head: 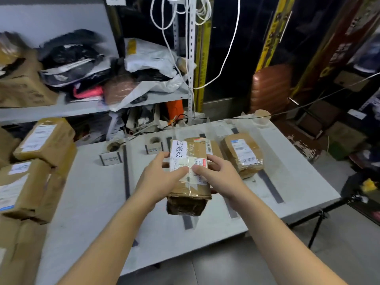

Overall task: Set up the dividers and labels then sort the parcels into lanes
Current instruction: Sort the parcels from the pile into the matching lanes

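Dark tape dividers (125,171) and small labels (110,159) already stand on the desk (92,202), two sorted parcels (242,155) lie in the right lanes, left hand (162,177) and right hand (218,175) grip the held parcel (193,190) above a middle lane, and an unsorted stack (30,177) waits at the left

- Brown taped parcel (191,192), white handwritten sticker on top, is up off the surface, lengthwise over the middle lane.
- Second parcel (243,155) lies flat in the right lane, shipping label up.
- Black tape dividers (125,167) run front to back, with lane labels (110,159) at the far ends.
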Tool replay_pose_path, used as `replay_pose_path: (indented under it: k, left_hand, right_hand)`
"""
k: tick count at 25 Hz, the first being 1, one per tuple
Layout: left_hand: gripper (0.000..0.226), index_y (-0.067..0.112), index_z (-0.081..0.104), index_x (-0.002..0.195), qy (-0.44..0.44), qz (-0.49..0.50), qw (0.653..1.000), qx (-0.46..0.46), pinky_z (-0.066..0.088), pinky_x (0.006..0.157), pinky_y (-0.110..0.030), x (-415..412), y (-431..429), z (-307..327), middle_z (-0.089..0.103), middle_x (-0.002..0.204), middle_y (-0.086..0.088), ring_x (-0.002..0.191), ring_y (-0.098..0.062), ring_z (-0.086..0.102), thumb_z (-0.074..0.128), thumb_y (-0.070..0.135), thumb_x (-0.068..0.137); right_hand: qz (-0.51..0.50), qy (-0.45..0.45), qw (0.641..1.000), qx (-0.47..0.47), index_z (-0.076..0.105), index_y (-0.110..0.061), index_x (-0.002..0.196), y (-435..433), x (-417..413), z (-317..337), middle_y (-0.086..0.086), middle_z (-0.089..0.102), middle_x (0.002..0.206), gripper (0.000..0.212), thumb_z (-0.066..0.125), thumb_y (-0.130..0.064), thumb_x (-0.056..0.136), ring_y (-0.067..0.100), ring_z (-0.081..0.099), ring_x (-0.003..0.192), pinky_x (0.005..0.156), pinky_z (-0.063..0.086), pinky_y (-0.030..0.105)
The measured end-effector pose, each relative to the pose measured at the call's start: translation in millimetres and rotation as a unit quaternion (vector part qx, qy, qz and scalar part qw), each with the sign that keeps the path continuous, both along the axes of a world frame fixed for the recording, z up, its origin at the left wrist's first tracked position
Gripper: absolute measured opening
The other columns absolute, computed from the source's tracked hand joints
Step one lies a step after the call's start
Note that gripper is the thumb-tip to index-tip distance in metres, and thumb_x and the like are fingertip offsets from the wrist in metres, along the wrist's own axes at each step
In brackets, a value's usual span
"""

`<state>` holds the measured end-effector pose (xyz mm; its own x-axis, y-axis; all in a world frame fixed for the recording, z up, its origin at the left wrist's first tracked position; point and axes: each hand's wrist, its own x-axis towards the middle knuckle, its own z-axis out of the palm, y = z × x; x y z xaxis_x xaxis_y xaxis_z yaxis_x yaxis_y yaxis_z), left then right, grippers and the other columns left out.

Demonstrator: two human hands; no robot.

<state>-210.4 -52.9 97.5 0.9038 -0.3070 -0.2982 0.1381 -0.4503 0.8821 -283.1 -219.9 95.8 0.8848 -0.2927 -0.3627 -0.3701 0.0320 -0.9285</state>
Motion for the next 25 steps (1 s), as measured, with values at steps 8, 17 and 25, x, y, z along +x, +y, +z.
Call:
replay_pose_path:
  k: [8,17,25]
  left_hand:
    - [0.058,0.036,0.055,0.134,0.037,-0.180,0.983,-0.001,0.062,0.085,-0.039,14.2,-72.0,-48.6,0.067,0.117,0.020,0.106,-0.008,0.068,0.080,0.031,0.082]
    - [0.059,0.030,0.056,0.139,0.034,-0.125,0.987,0.100,0.060,0.091,-0.042,-6.3,-111.1,-106.4,0.067,0.131,0.006,0.111,-0.016,0.067,0.080,0.027,0.085]
    - [0.053,0.023,0.059,0.133,0.042,0.016,0.979,0.197,0.039,0.060,-0.013,-25.1,-149.0,-140.9,0.067,0.131,-0.001,0.114,-0.021,0.065,0.080,0.016,0.085]
  right_hand:
    - [-0.065,0.080,0.993,-0.060,0.069,-0.031,0.123,-74.5,-16.6,-29.4,-0.008,0.078,0.105,0.036,0.076,-0.018,0.091,0.008,0.076,0.087,0.064,0.061,0.027]
    - [-0.014,0.132,0.985,-0.111,0.066,-0.037,0.126,-106.9,-11.5,-102.0,-0.002,0.074,0.098,0.044,0.077,-0.019,0.087,0.014,0.074,0.087,0.074,0.064,0.039]
    - [0.149,0.113,0.949,-0.255,0.058,-0.027,0.126,-121.2,6.0,-149.9,-0.004,0.072,0.117,0.048,0.075,-0.020,0.081,0.021,0.068,0.106,0.090,0.057,0.038]
